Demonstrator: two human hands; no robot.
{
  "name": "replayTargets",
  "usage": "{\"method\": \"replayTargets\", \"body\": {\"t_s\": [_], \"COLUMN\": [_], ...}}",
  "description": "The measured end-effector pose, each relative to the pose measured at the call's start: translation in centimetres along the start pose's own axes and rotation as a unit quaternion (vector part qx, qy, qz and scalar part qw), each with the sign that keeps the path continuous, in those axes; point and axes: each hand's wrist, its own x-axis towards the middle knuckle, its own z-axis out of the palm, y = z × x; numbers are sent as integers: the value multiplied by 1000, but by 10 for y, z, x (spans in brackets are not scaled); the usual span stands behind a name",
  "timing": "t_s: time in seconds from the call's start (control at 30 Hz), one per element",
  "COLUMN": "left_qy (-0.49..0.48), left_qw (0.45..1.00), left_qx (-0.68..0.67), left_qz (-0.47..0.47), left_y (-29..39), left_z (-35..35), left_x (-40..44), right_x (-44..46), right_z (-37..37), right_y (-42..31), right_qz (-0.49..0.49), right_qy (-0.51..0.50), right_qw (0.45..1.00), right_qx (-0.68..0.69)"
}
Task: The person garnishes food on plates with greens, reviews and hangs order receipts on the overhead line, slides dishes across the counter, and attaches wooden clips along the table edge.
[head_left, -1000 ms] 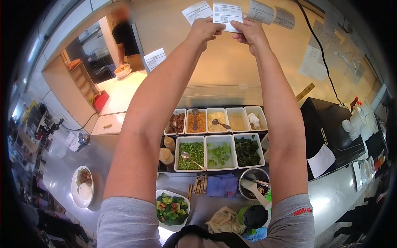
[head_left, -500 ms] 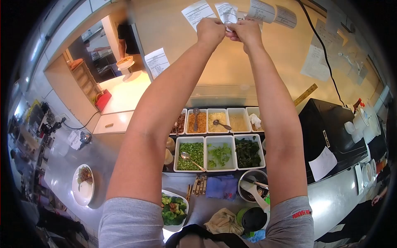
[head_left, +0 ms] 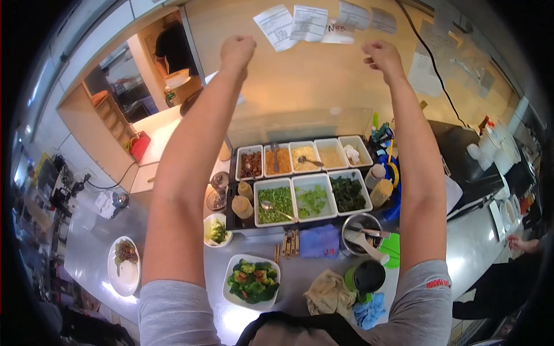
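My left hand [head_left: 238, 53] is raised left of a row of paper slips, its fingers curled together with nothing visible in them. To the right of the slips my right hand [head_left: 382, 57] is raised with loosely bent fingers somewhat apart, holding nothing. Neither hand touches the slips. A tilted printed slip [head_left: 276, 27] is nearest my left hand, beside an upright one [head_left: 310, 24] that overlaps a sheet with red lettering [head_left: 339, 36]. Two curling slips [head_left: 353, 15] [head_left: 383, 21] hang farther right.
Topping tubs [head_left: 274, 199] stand in a rack between my forearms. Below are a broccoli dish [head_left: 252, 280], a metal bowl [head_left: 362, 222] and a cloth [head_left: 330, 294]. A plate with food [head_left: 124, 266] is at left. A person in black [head_left: 176, 49] stands beyond the opening.
My hands have moved apart from the middle slip, which was between them and now hangs flat. The view has shifted, revealing more bottles and a small bowl. The person beyond the opening has moved the bowl.
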Motion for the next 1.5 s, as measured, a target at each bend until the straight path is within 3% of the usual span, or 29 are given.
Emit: {"method": "replayTargets", "body": {"t_s": [0.1,0.27,0.37,0.5,0.57,0.7,0.8,0.9,1.0,1.1,1.3,1.4,1.5], "left_qy": [-62,-173,-154,-151,-160,-127,-133,-73,-17,48,18,-14,9], "left_qw": [998,983,973,971,975,990,990,997,997,987,985,989,992], "left_qx": [0,-43,-120,-136,-100,-19,-47,-3,71,120,71,133,123], "left_qz": [6,34,122,129,118,60,-17,-13,9,97,156,69,28], "left_y": [16,43,39,37,36,36,34,34,34,27,14,23,32], "left_z": [-3,42,94,162,176,183,187,194,201,213,207,199,194], "left_x": [-9,-18,-11,1,-1,-19,-18,-15,-17,-13,-8,-16,-30], "right_x": [5,18,32,53,61,64,59,58,48,48,53,53,56], "right_z": [-17,-22,-14,0,1,-2,-7,-1,7,23,26,13,-23], "right_y": [3,17,15,14,16,26,26,26,14,4,3,17,18], "right_qz": [38,64,35,-6,-34,-67,-25,5,-15,-52,-31,-9,19], "right_qy": [31,1,-25,-61,-91,-119,-141,-134,-66,-20,-53,-125,-98], "right_qw": [997,991,988,979,985,988,979,972,992,998,997,981,995], "right_qx": [55,121,152,193,146,71,148,194,110,9,41,149,12]}}
